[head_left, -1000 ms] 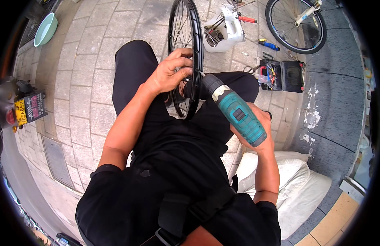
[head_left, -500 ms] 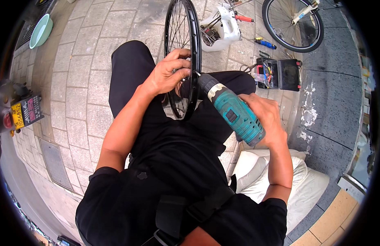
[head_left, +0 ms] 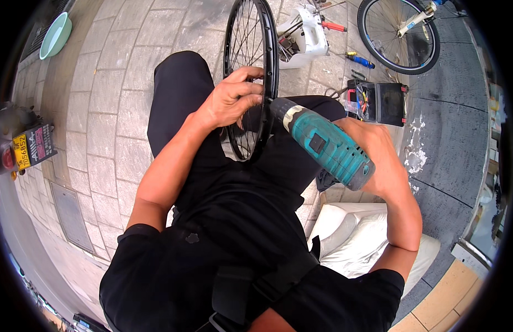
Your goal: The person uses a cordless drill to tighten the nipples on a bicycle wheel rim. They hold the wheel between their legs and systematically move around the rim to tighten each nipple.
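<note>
A black bicycle wheel (head_left: 271, 58) with thin spokes and no tyre stands upright between my knees. My left hand (head_left: 230, 100) is closed on the rim's left side, with thumb and fingers pinched close to the spoke ends. On the opposite side, my right hand (head_left: 371, 145) grips a teal and black cordless drill (head_left: 325, 144). Its chuck points at the rim's outer face, level with my left fingertips. The bit is hidden where the chuck meets the rim. Most of the drill's handle is out of sight under its body.
Beyond the wheel stands a cut-open white jug (head_left: 318, 41) full of tools. An open black toolbox (head_left: 390, 104), a blue-handled tool (head_left: 360, 60) and a tyred bicycle wheel (head_left: 362, 27) lie rightward. A white cushion (head_left: 372, 235) is by my right side; a green basin (head_left: 55, 36) sits far left.
My right elbow has swung outward and the drill's rear has shifted right. The chuck now sits closer to the rim, hiding the bit seen earlier. My left hand keeps its hold.
</note>
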Tool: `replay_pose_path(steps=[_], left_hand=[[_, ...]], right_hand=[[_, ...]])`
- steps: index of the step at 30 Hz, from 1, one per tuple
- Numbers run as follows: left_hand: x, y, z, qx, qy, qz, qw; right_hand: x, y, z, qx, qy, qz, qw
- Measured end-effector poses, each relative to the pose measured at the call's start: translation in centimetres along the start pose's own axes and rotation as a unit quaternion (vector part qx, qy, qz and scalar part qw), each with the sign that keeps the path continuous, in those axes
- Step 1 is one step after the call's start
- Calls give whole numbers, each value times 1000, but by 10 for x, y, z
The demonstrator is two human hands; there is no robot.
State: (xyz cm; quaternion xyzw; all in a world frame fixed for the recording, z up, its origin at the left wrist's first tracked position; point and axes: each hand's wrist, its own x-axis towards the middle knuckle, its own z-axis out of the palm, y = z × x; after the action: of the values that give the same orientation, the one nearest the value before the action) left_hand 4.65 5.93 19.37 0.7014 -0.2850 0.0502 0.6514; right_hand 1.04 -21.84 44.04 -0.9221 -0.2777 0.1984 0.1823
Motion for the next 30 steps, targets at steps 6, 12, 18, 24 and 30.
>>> replay_pose_path(steps=[6,12,18,24,30], left_hand=[[-1,0,0,-1,14,-4,1000],[-2,0,0,-17,17,-2,1000],[-3,-4,-1,-19,-4,-14,1000],[-2,-3,0,-8,-1,-1,1000],[-1,-1,-7,-49,-12,-59,997]], right_hand=[[1,-15,-3,12,-16,32,999],[-2,-19,3,26,2,46,999],[-5,-24,6,1,9,43,999],[-7,-22,9,-8,18,41,999],[-12,-17,15,26,49,33,998]])
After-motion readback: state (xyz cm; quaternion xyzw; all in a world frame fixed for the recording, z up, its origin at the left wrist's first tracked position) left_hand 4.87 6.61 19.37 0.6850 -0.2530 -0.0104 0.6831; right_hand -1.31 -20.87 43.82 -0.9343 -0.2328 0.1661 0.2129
